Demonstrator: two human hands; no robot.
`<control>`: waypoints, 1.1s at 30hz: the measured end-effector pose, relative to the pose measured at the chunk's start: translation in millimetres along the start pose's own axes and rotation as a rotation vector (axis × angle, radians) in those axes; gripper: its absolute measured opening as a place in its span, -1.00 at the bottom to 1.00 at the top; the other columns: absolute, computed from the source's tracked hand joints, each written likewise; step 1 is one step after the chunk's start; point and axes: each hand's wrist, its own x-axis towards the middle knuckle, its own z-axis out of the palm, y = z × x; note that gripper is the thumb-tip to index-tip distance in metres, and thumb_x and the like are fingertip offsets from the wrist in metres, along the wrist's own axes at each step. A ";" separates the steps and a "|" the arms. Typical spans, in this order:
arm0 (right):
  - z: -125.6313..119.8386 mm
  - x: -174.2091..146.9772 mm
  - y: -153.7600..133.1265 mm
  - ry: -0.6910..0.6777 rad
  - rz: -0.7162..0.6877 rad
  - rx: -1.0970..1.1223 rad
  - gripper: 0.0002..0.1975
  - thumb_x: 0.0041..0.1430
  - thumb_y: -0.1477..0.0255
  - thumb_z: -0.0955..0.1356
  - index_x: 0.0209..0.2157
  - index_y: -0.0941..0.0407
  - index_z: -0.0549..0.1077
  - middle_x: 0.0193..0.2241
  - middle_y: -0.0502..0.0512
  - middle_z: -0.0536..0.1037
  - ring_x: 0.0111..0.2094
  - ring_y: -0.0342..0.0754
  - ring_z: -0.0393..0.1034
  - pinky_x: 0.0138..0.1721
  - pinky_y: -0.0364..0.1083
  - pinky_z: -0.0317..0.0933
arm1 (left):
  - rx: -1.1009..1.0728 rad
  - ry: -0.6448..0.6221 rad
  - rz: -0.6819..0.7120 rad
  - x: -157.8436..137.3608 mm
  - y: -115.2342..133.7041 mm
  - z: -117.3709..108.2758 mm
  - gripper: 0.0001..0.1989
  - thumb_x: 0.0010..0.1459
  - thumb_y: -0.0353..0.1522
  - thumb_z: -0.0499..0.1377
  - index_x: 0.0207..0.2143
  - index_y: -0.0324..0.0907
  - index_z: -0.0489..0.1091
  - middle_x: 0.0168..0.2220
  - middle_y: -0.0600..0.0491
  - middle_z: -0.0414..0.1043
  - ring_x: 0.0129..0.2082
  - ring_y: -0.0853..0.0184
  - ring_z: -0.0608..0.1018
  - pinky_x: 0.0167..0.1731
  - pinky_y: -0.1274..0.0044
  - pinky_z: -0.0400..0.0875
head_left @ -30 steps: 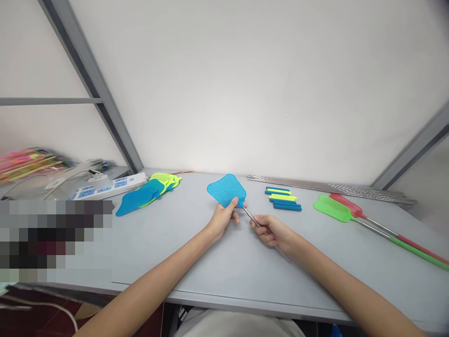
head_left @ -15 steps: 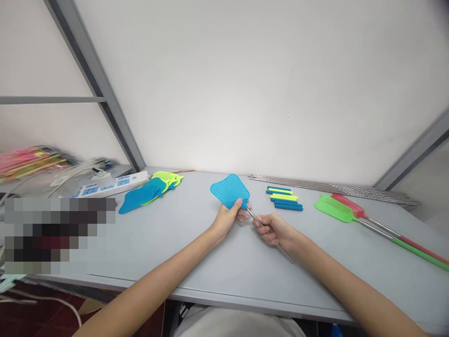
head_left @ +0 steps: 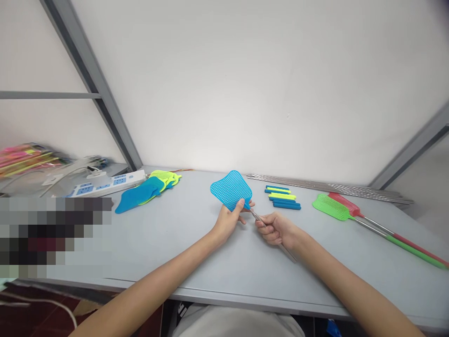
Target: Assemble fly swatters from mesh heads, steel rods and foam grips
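My left hand (head_left: pixel 228 220) grips a blue perforated fly swatter head (head_left: pixel 231 188) near its neck, thumb on top. Closed around a thin metal rod (head_left: pixel 257 216) is my right hand (head_left: pixel 275 229); the rod meets the neck of the head, and its lower end comes out below my fist. Whether the rod sits fully inside the neck I cannot tell. Right of the hands lie several blue and yellow grip sleeves (head_left: pixel 282 197). Off to the left, more blue swatter heads (head_left: pixel 135 197) overlap yellow ones (head_left: pixel 163 178).
Along the wall runs a bundle of metal rods (head_left: pixel 326 187). A green swatter (head_left: pixel 331 207) and a red swatter (head_left: pixel 345 203) lie at right on the grey table (head_left: pixel 203 276). A power strip (head_left: pixel 105 186) and packaged colourful items (head_left: pixel 28 159) are at left.
The blue head has tilted slightly, its right side now a little higher. Both hands keep their grips and have shifted only slightly; the whole view has moved a little.
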 end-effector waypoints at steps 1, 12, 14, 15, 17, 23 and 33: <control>-0.3 -0.3 0.0 -0.005 0.006 0.003 -0.93 -0.07 0.46 0.17 -0.57 0.16 0.17 -0.77 -0.16 -0.08 -0.83 -0.33 -0.28 -0.85 -0.29 -0.40 | -0.004 0.000 0.001 -0.2 0.0 0.5 -0.65 0.02 -0.20 -0.03 -0.22 -0.27 0.22 -0.17 -0.14 0.32 -0.25 0.21 0.42 -0.66 0.63 0.30; 6.3 0.1 -0.3 0.003 -0.066 0.006 -0.94 -0.07 0.47 0.17 -0.54 0.18 0.19 -0.74 -0.15 -0.09 -0.79 -0.34 -0.28 -0.83 -0.29 -0.40 | -0.204 -0.032 -0.119 0.7 -6.0 1.8 -0.59 0.03 -0.16 -0.06 -0.16 -0.24 0.22 -0.19 -0.13 0.33 -0.37 0.32 0.46 -0.61 0.64 0.28; 10.1 1.1 0.1 -0.014 -0.085 0.021 -0.94 -0.06 0.47 0.18 -0.52 0.18 0.20 -0.73 -0.15 -0.09 -0.78 -0.34 -0.28 -0.82 -0.29 -0.39 | -0.224 -0.002 -0.143 0.6 -6.4 2.1 -0.58 0.02 -0.15 -0.06 -0.15 -0.24 0.23 -0.23 -0.12 0.35 -0.41 0.36 0.46 -0.60 0.65 0.26; 12.1 1.5 0.6 -0.021 -0.091 0.028 -0.93 -0.05 0.46 0.18 -0.51 0.18 0.20 -0.72 -0.15 -0.09 -0.78 -0.34 -0.27 -0.81 -0.29 -0.38 | -0.228 0.010 -0.150 0.6 -6.9 2.2 -0.58 0.02 -0.15 -0.05 -0.16 -0.24 0.24 -0.25 -0.11 0.36 -0.44 0.38 0.46 -0.61 0.65 0.25; 16.1 1.9 1.7 -0.025 -0.119 0.034 -0.91 -0.03 0.44 0.18 -0.50 0.18 0.20 -0.71 -0.14 -0.08 -0.77 -0.35 -0.27 -0.80 -0.29 -0.36 | -0.233 0.007 -0.153 0.5 -8.4 2.6 -0.57 0.00 -0.14 -0.05 -0.19 -0.25 0.27 -0.30 -0.09 0.37 -0.50 0.42 0.45 -0.62 0.66 0.23; 27.4 1.9 7.1 -0.055 -0.166 0.010 -0.85 0.02 0.37 0.17 -0.47 0.18 0.21 -0.69 -0.13 -0.05 -0.75 -0.35 -0.22 -0.76 -0.28 -0.32 | -0.266 -0.025 -0.122 1.7 -13.4 4.1 -0.54 -0.01 -0.08 -0.10 -0.33 -0.28 0.32 -0.42 0.01 0.33 -0.64 0.52 0.38 -0.62 0.64 0.23; 48.6 5.9 20.8 -0.101 -0.145 0.065 -0.73 0.04 0.21 0.13 -0.42 0.14 0.21 -0.67 -0.12 0.04 -0.72 -0.31 -0.08 -0.69 -0.26 -0.18 | -0.159 0.126 -0.027 1.6 -13.0 7.9 -0.51 -0.04 -0.01 -0.15 -0.48 -0.25 0.26 -0.57 0.10 0.24 -0.70 0.54 0.29 -0.71 0.67 0.17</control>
